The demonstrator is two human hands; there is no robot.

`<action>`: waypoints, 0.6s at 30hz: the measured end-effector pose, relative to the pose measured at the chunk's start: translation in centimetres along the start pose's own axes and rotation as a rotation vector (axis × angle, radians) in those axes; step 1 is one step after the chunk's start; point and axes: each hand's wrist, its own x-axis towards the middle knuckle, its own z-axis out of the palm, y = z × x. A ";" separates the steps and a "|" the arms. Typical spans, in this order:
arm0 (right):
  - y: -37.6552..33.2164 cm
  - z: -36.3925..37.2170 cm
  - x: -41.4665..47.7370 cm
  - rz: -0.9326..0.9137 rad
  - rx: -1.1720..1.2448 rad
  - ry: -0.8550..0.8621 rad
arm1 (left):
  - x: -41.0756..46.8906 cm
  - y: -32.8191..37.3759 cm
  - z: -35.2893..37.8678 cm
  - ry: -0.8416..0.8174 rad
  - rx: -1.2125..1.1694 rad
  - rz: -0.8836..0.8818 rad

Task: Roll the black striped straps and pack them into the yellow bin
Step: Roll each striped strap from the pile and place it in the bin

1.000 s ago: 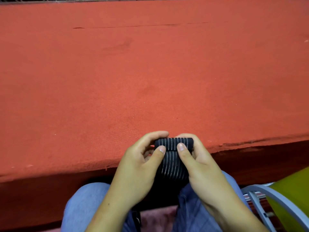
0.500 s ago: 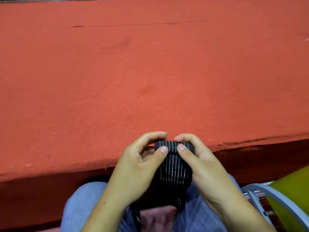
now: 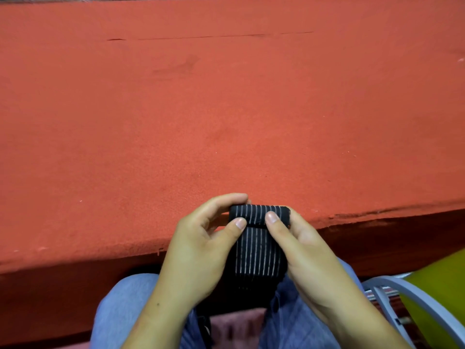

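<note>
Strap roll (image 3: 259, 213) slightly higher (two-handed pinch)

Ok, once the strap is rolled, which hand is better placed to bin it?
Probably right: the yellow bin lies beside the right hand; the left hand would have to cross over.

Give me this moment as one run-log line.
rolling | black striped strap: partly rolled, tail hanging | left hand: pinches strap | right hand: pinches strap
</note>
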 end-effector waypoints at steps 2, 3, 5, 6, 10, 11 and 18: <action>0.0 0.0 0.0 -0.010 -0.033 0.001 | 0.0 0.0 -0.1 -0.011 0.021 0.015; -0.1 0.1 0.1 -0.017 -0.045 0.001 | -0.1 0.1 -0.1 -0.015 0.044 0.028; -0.1 0.1 0.1 -0.026 -0.052 0.000 | -0.1 0.1 -0.1 -0.015 0.096 0.057; -0.1 0.1 0.1 -0.028 -0.047 0.000 | -0.1 0.1 -0.2 -0.011 0.116 0.067; -0.1 0.1 0.2 -0.052 -0.036 0.002 | 0.0 -0.1 -0.2 -0.005 0.136 0.082; -0.1 0.1 0.2 -0.056 -0.027 -0.004 | 0.0 -0.1 -0.2 -0.016 0.128 0.075; -0.4 -0.1 0.1 -0.064 0.004 -0.019 | -0.3 0.0 0.4 -0.085 -0.016 -0.057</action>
